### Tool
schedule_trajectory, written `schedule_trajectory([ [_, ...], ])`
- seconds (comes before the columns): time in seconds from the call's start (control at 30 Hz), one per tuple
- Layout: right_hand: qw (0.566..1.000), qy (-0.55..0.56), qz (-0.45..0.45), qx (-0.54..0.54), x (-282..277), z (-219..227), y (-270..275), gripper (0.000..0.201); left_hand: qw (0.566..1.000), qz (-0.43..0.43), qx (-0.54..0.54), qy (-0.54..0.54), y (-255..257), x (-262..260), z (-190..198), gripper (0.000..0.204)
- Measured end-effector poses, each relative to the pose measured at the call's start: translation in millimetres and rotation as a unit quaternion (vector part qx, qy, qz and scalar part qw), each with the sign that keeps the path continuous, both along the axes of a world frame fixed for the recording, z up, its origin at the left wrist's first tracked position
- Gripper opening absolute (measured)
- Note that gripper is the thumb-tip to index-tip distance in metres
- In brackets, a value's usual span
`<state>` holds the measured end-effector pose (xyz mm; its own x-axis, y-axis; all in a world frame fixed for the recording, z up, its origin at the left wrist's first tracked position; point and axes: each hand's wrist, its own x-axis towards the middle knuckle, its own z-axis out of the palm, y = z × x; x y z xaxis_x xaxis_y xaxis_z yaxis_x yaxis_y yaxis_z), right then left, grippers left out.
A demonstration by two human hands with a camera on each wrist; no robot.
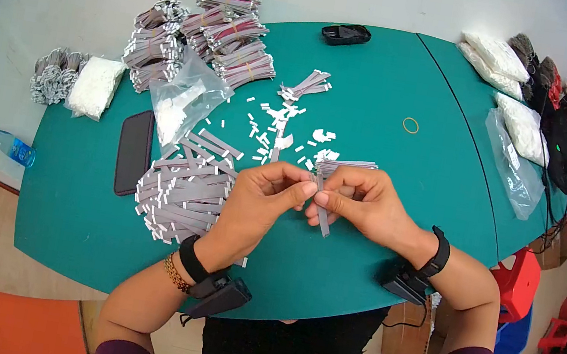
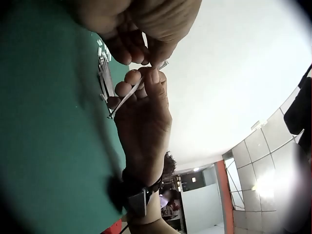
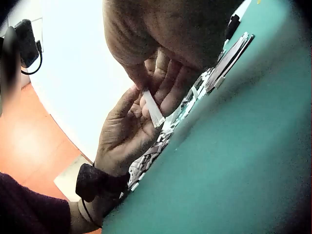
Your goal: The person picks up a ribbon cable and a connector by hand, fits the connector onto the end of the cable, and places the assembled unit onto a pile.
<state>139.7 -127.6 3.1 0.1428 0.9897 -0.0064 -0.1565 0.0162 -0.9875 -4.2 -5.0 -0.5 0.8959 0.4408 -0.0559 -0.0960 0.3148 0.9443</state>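
Observation:
A short grey flat strip [image 1: 323,222] with a pale end hangs between the two hands over the green table. The left hand [image 1: 261,199] pinches its upper end between thumb and forefinger. Close against it, the right hand [image 1: 368,205] pinches the same strip with thumb and fingers. In the left wrist view the strip [image 2: 127,100] crosses the right palm; in the right wrist view its striped end [image 3: 157,117] points away from the fingertips. Just behind the right hand lies a small stack of grey strips [image 1: 349,163].
A heap of loose grey strips [image 1: 184,195] lies left of the hands, beside a dark phone-like object [image 1: 134,153]. White scraps [image 1: 261,129] are scattered behind. Banded bundles [image 1: 236,32], a clear bag [image 1: 185,98] and a black tray [image 1: 346,35] stand farther back; a rubber band [image 1: 410,132] lies right.

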Motion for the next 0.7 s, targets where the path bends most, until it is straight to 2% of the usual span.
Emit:
schedule_trajectory([
  [0.2,1.0,0.006,0.009,-0.022,0.0,0.1,-0.2,0.012,0.999,0.029,0.045,-0.002,-1.1,-0.5,0.2,0.015],
  [0.4,0.999,0.013,0.012,-0.042,1.1,3.3,-0.1,0.011,1.0,0.027,-0.004,-0.013,-0.1,0.7,-5.5,0.014],
  [0.7,1.0,-0.018,0.006,-0.022,-0.8,-2.8,-0.8,0.011,0.999,0.01,0.038,0.006,1.9,-0.5,-2.7,0.016],
])
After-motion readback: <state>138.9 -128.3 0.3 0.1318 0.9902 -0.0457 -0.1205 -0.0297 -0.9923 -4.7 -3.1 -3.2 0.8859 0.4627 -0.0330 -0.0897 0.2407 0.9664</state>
